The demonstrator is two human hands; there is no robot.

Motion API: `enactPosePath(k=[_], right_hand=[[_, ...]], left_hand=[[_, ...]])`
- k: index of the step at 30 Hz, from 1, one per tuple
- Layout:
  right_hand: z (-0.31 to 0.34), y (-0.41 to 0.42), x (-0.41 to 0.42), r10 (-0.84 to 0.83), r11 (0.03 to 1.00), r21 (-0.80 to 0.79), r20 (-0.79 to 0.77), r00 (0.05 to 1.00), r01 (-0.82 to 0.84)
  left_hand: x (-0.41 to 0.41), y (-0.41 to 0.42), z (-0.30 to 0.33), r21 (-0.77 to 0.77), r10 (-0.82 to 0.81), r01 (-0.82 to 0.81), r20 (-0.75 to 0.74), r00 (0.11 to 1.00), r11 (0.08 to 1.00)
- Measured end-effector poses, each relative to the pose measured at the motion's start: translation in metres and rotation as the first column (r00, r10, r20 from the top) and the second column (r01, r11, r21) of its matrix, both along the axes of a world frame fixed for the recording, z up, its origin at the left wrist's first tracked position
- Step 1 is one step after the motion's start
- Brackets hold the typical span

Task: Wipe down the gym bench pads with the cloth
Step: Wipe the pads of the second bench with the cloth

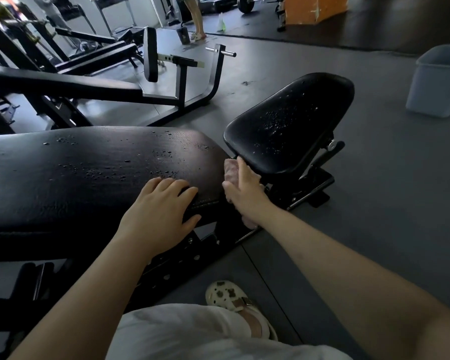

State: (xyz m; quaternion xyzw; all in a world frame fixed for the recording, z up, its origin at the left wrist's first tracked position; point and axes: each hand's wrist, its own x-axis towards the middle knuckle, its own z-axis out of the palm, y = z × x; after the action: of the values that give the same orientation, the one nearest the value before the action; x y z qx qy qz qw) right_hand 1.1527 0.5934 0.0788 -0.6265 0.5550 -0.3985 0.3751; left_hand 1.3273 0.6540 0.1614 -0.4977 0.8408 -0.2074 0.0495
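Head view. Long back pad [89,172], beaded with droplets, runs toward 9 o'clock; seat pad [291,126], tilted and also wet, at 1 o'clock. Left hand [159,211] lies flat on the back pad's end, fingers relaxed, likely bracing. Right hand [244,185] grips the pink cloth [230,168] in the gap between pads, probably wiping that edge.
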Motion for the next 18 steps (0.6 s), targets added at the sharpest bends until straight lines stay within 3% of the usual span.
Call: enactPosePath(k=[4, 9, 12, 18], right_hand=[[-0.004, -0.016, -0.004, 0.115, 0.992, 0.081, -0.206, 0.972, -0.100], [0.001, -0.052, -0.008, 0.198, 0.977, 0.124, -0.233, 0.952, -0.173], [0.005, -0.070, -0.007, 0.229, 0.971, 0.114, -0.201, 0.952, -0.210], [0.005, -0.069, -0.006, 0.192, 0.972, 0.130, 0.038, 0.981, -0.195]], left_hand=[[0.002, -0.001, -0.004, -0.010, -0.014, 0.014, 0.001, 1.000, 1.000], [0.004, -0.004, -0.008, -0.043, -0.033, 0.034, 0.009, 0.999, 0.998], [0.003, -0.004, -0.009, -0.055, -0.035, 0.035, 0.013, 0.999, 0.998], [0.001, -0.002, -0.007, -0.065, -0.051, 0.052, 0.019, 0.999, 0.997]])
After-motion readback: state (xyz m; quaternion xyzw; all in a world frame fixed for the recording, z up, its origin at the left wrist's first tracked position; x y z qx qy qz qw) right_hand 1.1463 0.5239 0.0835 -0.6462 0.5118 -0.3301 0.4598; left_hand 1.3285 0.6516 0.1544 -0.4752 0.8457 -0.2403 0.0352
